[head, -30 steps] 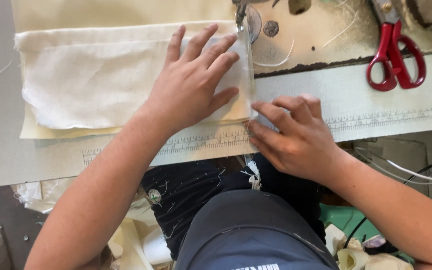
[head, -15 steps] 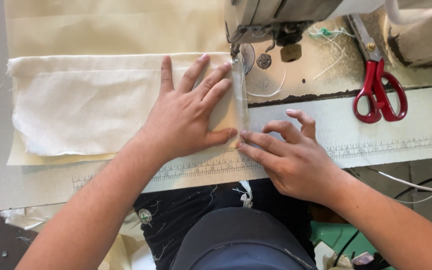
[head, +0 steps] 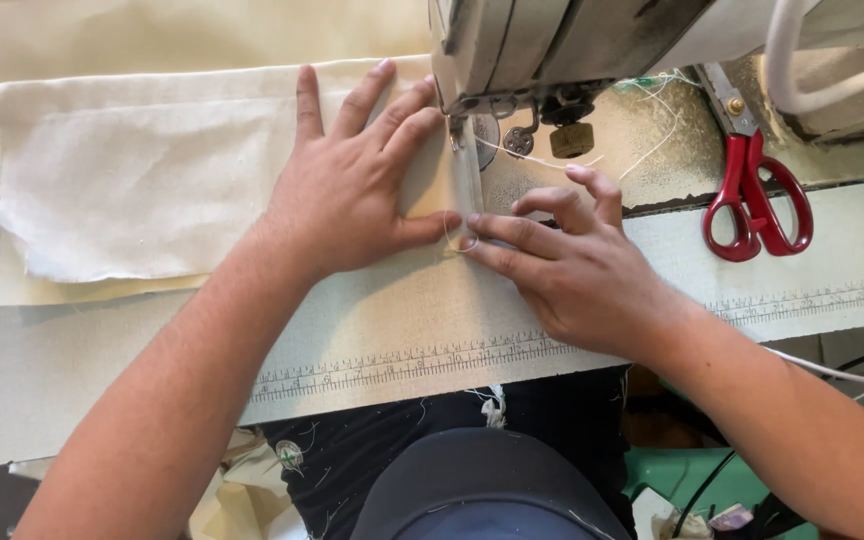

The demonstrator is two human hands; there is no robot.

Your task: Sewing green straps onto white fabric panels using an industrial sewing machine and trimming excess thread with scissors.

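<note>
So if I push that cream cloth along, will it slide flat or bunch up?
The cloth looks thin and floppy, so it would probably bunch unless held flat, as the left hand does now. Its layers may shift apart; the edges already sit uneven. It likely slides easily on the smooth table.

The left hand (head: 352, 190) lies flat with spread fingers on the cream fabric (head: 142, 180) — the right hand (head: 572, 265) presses its folded edge just at 3 o'clock of it, under the sewing machine (head: 552, 45). Red scissors (head: 752, 195) rest at 3 o'clock, well apart.

A sewing workshop — an industrial sewing machine (head: 552, 50), red scissors (head: 757, 195) and cream fabric (head: 132, 190) on a ruler-edged worktable (head: 432, 350).
</note>
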